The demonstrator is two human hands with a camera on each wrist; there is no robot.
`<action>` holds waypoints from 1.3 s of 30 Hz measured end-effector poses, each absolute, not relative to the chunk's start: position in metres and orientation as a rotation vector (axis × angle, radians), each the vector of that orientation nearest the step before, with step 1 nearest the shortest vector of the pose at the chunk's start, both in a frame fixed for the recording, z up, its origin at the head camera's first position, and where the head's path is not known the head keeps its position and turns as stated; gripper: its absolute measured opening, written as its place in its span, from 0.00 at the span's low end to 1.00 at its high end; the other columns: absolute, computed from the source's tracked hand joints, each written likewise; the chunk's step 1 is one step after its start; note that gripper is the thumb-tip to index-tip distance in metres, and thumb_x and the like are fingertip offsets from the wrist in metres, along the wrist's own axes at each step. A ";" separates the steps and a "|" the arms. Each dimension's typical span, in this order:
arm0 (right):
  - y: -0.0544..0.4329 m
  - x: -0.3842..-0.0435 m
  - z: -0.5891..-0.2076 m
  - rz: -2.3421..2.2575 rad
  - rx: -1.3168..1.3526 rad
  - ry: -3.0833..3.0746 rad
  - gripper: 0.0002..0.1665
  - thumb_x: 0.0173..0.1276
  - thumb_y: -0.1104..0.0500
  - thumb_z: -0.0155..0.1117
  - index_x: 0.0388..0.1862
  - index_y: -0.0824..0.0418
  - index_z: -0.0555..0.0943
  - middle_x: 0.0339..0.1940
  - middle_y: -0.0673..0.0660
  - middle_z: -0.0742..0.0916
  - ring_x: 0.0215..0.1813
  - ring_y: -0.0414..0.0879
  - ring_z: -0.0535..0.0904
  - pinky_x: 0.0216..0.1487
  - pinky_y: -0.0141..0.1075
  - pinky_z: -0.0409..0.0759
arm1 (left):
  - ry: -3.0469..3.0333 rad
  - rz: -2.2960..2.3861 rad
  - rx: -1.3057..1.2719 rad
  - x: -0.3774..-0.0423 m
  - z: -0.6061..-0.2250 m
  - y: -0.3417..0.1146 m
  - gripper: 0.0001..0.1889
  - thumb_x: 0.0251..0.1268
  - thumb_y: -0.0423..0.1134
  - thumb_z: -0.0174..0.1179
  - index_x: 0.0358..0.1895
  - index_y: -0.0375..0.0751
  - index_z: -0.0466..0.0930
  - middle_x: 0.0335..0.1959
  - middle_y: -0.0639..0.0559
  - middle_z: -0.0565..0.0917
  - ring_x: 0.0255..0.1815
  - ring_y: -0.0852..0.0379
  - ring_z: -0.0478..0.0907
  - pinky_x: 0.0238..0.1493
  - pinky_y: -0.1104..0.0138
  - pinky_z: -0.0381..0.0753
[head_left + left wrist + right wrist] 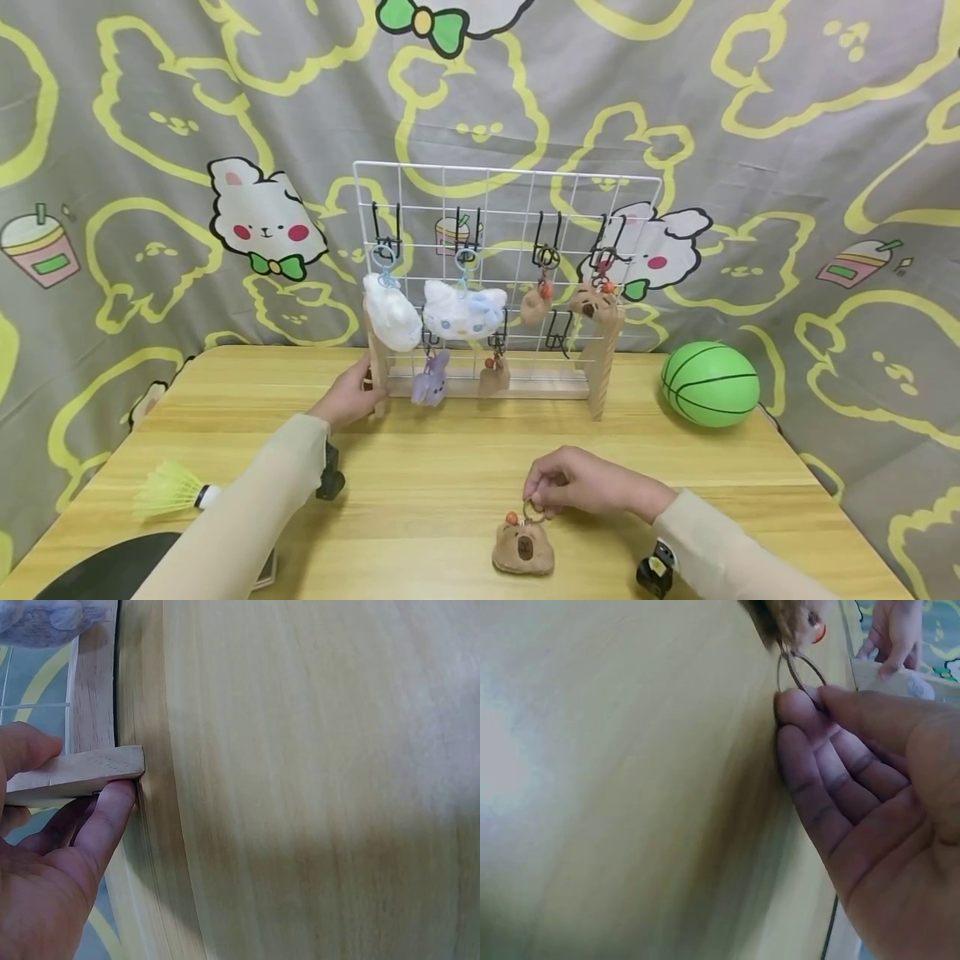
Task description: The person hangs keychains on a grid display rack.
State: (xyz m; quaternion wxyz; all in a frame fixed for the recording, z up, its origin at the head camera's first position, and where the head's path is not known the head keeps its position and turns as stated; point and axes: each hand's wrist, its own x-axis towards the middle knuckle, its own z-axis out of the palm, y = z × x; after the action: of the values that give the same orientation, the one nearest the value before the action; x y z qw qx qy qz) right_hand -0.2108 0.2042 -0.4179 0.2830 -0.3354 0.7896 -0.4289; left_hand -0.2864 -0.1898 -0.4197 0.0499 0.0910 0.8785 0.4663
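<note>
A white wire grid rack (487, 171) stands on a wooden base at the back of the table. My left hand (348, 398) grips its left wooden upright (377, 367); in the left wrist view, the thumb lies on one side of the wood (97, 766) and fingers on the other. With thumb and fingertips my right hand (581, 482) pinches the metal ring (793, 671) of a brown plush keychain (522, 552), low over the front of the table. From rack hooks hang a white plush (395, 318), a white cat plush (459, 315), a purple plush (429, 383) and several brown ones.
A green ball (710, 384) sits at the table's back right. Front left lie a yellow shuttlecock (171, 492) and a dark round object (112, 571), partly behind my left sleeve. A patterned curtain (300, 125) hangs behind the rack.
</note>
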 end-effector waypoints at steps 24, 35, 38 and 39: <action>0.217 -0.224 -0.429 -1.711 -0.606 1.740 0.07 0.87 0.56 0.46 0.51 0.56 0.72 0.53 0.48 0.92 0.52 0.42 0.91 0.56 0.36 0.88 | 2.665 1.409 0.276 -0.280 -0.412 -0.188 0.40 0.75 0.30 0.54 0.84 0.31 0.44 0.65 0.23 0.73 0.62 0.30 0.78 0.53 0.51 0.86; 0.225 -0.227 -0.404 -1.890 -0.702 1.997 0.09 0.88 0.57 0.42 0.50 0.55 0.72 0.50 0.45 0.93 0.47 0.42 0.92 0.49 0.34 0.89 | 2.658 1.414 0.279 -0.281 -0.414 -0.190 0.42 0.75 0.30 0.54 0.85 0.33 0.42 0.65 0.22 0.72 0.62 0.30 0.78 0.50 0.53 0.87; 0.226 -0.231 -0.395 -1.948 -0.687 2.130 0.09 0.88 0.57 0.43 0.50 0.58 0.70 0.47 0.43 0.93 0.44 0.39 0.92 0.45 0.32 0.88 | 2.662 1.412 0.278 -0.283 -0.413 -0.189 0.41 0.75 0.30 0.54 0.85 0.32 0.43 0.65 0.22 0.73 0.62 0.30 0.78 0.51 0.53 0.87; 0.226 -0.232 -0.392 -1.966 -0.684 2.172 0.09 0.88 0.57 0.43 0.51 0.59 0.70 0.46 0.42 0.93 0.44 0.38 0.91 0.45 0.32 0.88 | 2.665 1.409 0.280 -0.283 -0.413 -0.189 0.41 0.75 0.30 0.54 0.85 0.32 0.43 0.65 0.22 0.73 0.62 0.30 0.78 0.51 0.53 0.87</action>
State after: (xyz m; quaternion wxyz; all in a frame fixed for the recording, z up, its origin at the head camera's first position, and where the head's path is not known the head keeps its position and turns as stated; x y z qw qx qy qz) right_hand -0.2322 0.2255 -0.3918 0.0665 -0.2267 0.7204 -0.6521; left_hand -0.2831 -0.1886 -0.4132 0.0573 0.0922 0.8789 0.4646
